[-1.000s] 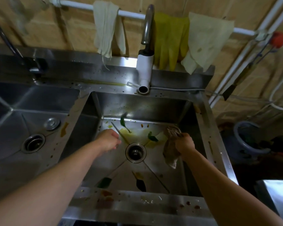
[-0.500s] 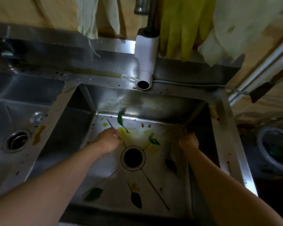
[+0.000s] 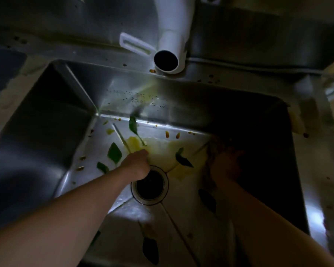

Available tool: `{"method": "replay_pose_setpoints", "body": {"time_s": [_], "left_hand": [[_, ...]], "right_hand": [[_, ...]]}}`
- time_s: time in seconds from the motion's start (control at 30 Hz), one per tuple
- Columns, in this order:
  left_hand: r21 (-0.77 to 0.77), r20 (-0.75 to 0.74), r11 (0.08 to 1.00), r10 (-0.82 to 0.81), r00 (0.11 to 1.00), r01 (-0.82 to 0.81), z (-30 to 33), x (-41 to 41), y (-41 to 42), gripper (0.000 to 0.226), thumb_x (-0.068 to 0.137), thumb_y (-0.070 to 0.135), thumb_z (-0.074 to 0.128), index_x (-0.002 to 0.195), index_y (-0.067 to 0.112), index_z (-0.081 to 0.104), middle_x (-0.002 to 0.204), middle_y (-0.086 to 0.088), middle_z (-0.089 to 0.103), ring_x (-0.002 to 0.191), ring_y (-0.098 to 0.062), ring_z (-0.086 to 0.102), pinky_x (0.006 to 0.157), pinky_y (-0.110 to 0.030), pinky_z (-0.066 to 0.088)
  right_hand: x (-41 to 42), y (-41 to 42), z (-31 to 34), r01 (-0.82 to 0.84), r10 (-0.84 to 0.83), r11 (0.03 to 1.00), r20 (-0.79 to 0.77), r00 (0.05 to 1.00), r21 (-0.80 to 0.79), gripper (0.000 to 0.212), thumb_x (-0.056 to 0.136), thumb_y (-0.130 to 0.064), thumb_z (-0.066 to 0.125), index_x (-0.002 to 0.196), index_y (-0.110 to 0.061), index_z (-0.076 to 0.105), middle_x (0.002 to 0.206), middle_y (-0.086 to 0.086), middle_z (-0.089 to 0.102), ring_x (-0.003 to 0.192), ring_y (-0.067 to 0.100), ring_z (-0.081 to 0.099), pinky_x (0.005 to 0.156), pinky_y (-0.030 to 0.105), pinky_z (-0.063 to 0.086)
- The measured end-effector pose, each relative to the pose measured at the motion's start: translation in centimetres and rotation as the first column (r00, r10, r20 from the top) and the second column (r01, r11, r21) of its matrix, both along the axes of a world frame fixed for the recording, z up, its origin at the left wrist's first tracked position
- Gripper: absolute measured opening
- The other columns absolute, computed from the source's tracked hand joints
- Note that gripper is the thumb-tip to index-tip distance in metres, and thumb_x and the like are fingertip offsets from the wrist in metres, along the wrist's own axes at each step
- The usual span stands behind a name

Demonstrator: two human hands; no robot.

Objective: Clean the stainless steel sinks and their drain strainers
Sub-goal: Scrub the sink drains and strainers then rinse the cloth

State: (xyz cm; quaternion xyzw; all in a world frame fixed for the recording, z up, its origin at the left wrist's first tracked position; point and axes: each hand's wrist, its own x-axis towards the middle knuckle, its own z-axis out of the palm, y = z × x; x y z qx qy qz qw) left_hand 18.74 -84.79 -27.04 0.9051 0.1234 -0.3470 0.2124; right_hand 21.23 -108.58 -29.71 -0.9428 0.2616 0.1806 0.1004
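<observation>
- Two hands down in the sink [image 3: 46,120], both close to the drain opening [image 3: 150,185], taken as the landmark throughout.
- Left hand [image 3: 136,164] just up-left of the drain, fingers curled under as if around something small; whether anything is held, impossible to tell from this angle. Possibly the strainer or a scrap, but not visible.
- Right hand [image 3: 227,166] to the right of the drain, deep in shadow, gripping a dark rag [image 3: 212,151] bunched against the basin floor. Fingers barely distinguishable.
- No strainer visible in the drain: only a dark open hole. Likely risk: leaf scraps [image 3: 115,153] up-left of the drain, another leaf [image 3: 182,158] just up-right of it, and more leaves [image 3: 150,249] well below it getting swept into the pipe by a careless wipe, causing a clog.
- Yellow smear [image 3: 162,151] directly above the drain, spreading toward the right hand. Probably greasy; apt to be spread rather than lifted by an already soiled rag.
- Small brown specks [image 3: 167,134] further above the drain near the back wall, and more on the ledge by the white faucet spout [image 3: 169,54]; easily missed in such poor light.
- Slippery floor around the drain; possible loss of a small held item down the hole.
- Shadow on the drain's right side hiding remaining dirt; likely uneven cleaning there.
</observation>
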Motion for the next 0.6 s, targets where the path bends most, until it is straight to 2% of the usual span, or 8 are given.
{"method": "replay_pose_setpoints", "body": {"time_s": [0.13,0.27,0.37,0.43,0.53,0.6], "left_hand": [[0.011,0.057,1.000,0.005,0.998,-0.006,-1.2,0.5,0.1,0.056,0.088,0.005,0.045,0.143,0.017,0.036,0.144,-0.010,0.042,0.129,-0.030,0.044,0.098,-0.031,0.040],[0.016,0.080,1.000,-0.020,0.997,0.018,-1.6,0.9,1.0,0.063,0.087,0.005,0.046,0.146,0.022,0.032,0.146,-0.008,0.041,0.130,-0.029,0.043,0.099,-0.032,0.041],[0.012,0.064,1.000,-0.026,0.998,0.026,-1.6,1.1,1.5,0.066,0.087,0.005,0.045,0.148,0.027,0.029,0.146,-0.008,0.041,0.130,-0.029,0.044,0.095,-0.028,0.042],[-0.005,0.055,0.999,-0.035,0.998,0.035,-1.5,1.0,1.7,0.066,0.088,0.004,0.044,0.148,0.027,0.028,0.147,-0.009,0.039,0.130,-0.030,0.043,0.096,-0.028,0.041],[-0.079,0.035,0.996,-0.029,0.999,0.032,-1.3,0.6,2.1,0.067,0.088,0.004,0.045,0.149,0.023,0.026,0.150,-0.008,0.035,0.133,-0.028,0.040,0.100,-0.027,0.037],[-0.109,0.060,0.994,0.029,0.998,-0.022,-0.9,0.4,2.9,0.065,0.088,0.005,0.047,0.147,0.023,0.029,0.146,-0.009,0.041,0.129,-0.027,0.044,0.095,-0.025,0.039]], "right_hand": [[0.1,0.1,-2.2,-0.003,0.004,1.000,0.058,0.998,-0.020,0.063,0.101,-0.026,0.039,0.152,-0.007,0.008,0.156,0.021,0.014,0.140,0.040,0.023,0.109,0.048,0.026],[0.8,2.4,-2.7,0.026,-0.057,0.990,0.231,0.971,0.136,0.057,0.100,-0.018,0.039,0.152,-0.012,0.016,0.155,0.019,0.019,0.133,0.040,0.033,0.103,0.046,0.032],[1.4,5.8,-2.4,0.068,-0.092,0.990,0.203,0.975,0.122,0.059,0.102,-0.022,0.038,0.153,-0.013,0.010,0.153,0.023,0.019,0.121,0.041,0.045,0.092,0.045,0.042],[2.0,7.7,-2.3,0.076,-0.099,0.990,0.201,0.975,0.117,0.058,0.103,-0.023,0.037,0.153,-0.014,0.009,0.154,0.025,0.014,0.118,0.041,0.047,0.091,0.044,0.043],[2.3,9.8,-2.4,0.033,-0.062,0.992,0.233,0.970,0.124,0.057,0.103,-0.027,0.037,0.153,-0.017,0.012,0.152,0.025,0.017,0.115,0.042,0.050,0.090,0.046,0.044],[2.2,11.1,-2.5,-0.028,-0.004,0.992,0.255,0.967,0.124,0.056,0.103,-0.027,0.036,0.153,-0.017,0.014,0.152,0.024,0.018,0.112,0.042,0.051,0.088,0.046,0.045]]}}
